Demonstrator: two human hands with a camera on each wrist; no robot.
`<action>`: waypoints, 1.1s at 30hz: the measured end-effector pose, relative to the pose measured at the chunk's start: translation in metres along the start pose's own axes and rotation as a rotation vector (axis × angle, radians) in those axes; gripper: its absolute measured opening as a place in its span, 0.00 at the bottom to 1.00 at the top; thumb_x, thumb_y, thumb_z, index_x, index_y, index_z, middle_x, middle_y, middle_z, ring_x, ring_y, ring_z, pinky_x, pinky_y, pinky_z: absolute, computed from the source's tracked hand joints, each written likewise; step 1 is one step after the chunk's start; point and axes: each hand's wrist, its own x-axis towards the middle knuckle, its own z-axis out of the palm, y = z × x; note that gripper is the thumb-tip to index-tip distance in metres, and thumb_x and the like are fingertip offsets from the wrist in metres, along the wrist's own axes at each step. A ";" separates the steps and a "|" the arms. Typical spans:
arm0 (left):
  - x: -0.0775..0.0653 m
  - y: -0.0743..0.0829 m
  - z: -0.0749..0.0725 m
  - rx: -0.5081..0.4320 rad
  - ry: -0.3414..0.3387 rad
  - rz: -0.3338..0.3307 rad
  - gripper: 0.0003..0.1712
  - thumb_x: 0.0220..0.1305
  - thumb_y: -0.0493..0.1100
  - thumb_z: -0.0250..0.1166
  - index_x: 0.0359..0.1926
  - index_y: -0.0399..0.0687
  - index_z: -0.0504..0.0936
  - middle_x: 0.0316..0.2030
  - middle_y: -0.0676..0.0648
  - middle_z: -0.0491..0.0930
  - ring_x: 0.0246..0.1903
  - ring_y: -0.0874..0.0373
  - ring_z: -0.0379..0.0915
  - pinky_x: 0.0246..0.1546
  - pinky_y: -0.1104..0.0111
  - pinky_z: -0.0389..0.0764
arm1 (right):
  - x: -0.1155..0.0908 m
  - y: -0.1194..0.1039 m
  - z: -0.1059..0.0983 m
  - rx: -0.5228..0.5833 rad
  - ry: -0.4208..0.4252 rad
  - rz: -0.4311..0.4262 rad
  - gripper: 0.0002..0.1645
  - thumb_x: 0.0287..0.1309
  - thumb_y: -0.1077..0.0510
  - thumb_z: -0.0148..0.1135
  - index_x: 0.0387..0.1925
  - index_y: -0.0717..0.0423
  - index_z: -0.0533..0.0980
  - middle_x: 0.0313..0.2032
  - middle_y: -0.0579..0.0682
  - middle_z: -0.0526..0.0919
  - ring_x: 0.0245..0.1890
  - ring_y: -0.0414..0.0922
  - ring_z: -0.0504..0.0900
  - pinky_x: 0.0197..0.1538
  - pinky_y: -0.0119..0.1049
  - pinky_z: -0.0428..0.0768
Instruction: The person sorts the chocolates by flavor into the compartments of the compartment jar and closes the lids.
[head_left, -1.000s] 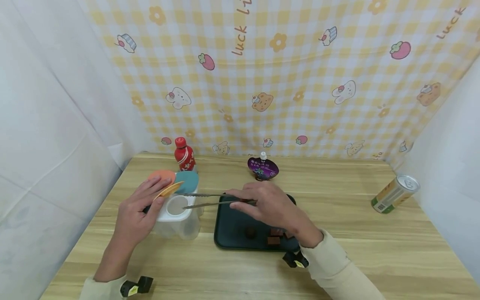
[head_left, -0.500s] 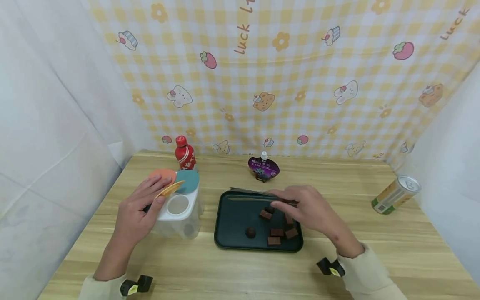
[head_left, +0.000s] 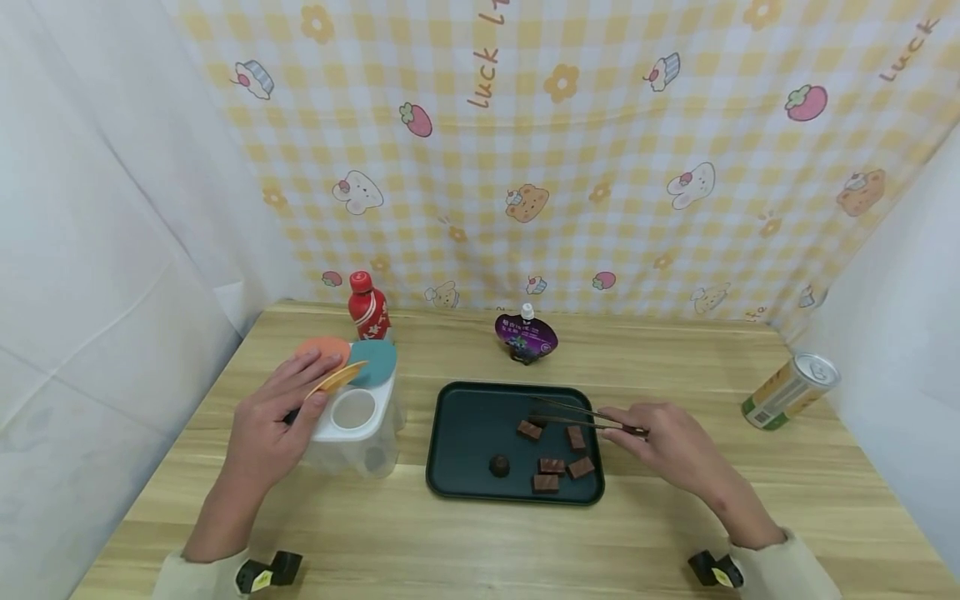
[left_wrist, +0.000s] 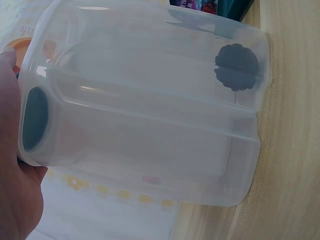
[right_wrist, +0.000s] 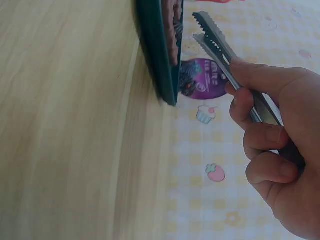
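My left hand rests on top of a clear storage container, pinching its raised yellow flip lid. Beside that lid is a round opening in the white top. Through the clear wall, a dark scalloped chocolate shows at the bottom. My right hand grips metal tongs, whose serrated tips are apart with nothing visible between them. The tips hang over the back right of a dark green tray. On it are several chocolate bars and a round chocolate.
Behind the container stands a red bottle. A purple pouch with a white cap is behind the tray. At the far right there is a tilted-looking can. A patterned curtain backs the wooden table.
The tongs have left the container's opening and swung right over the tray with my right hand, uncovering the chocolates. My left hand keeps its hold on the lid.
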 end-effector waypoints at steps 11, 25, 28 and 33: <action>-0.001 -0.002 0.002 -0.030 0.050 0.023 0.31 0.76 0.59 0.60 0.53 0.33 0.87 0.54 0.42 0.85 0.64 0.52 0.75 0.71 0.60 0.65 | -0.004 0.007 0.003 0.031 -0.039 0.039 0.16 0.61 0.60 0.73 0.51 0.59 0.87 0.29 0.38 0.86 0.16 0.26 0.57 0.17 0.26 0.64; -0.001 0.001 -0.001 -0.019 0.005 -0.006 0.25 0.76 0.52 0.62 0.54 0.32 0.86 0.55 0.41 0.85 0.65 0.52 0.74 0.72 0.62 0.64 | -0.002 0.008 0.006 -0.015 -0.063 0.063 0.13 0.60 0.60 0.74 0.47 0.58 0.88 0.28 0.39 0.87 0.15 0.27 0.51 0.17 0.26 0.60; 0.000 0.001 0.001 -0.035 0.028 0.007 0.25 0.76 0.53 0.62 0.53 0.33 0.87 0.54 0.41 0.85 0.64 0.52 0.75 0.71 0.62 0.65 | -0.003 0.007 0.006 -0.031 -0.058 0.062 0.14 0.60 0.59 0.74 0.48 0.58 0.88 0.21 0.34 0.81 0.15 0.27 0.51 0.16 0.26 0.59; 0.001 0.001 0.001 -0.036 0.028 0.014 0.26 0.76 0.53 0.61 0.53 0.33 0.87 0.54 0.42 0.85 0.64 0.52 0.75 0.71 0.61 0.65 | -0.003 0.006 0.006 -0.054 -0.032 0.029 0.14 0.60 0.58 0.74 0.47 0.58 0.88 0.16 0.24 0.65 0.15 0.26 0.52 0.16 0.26 0.59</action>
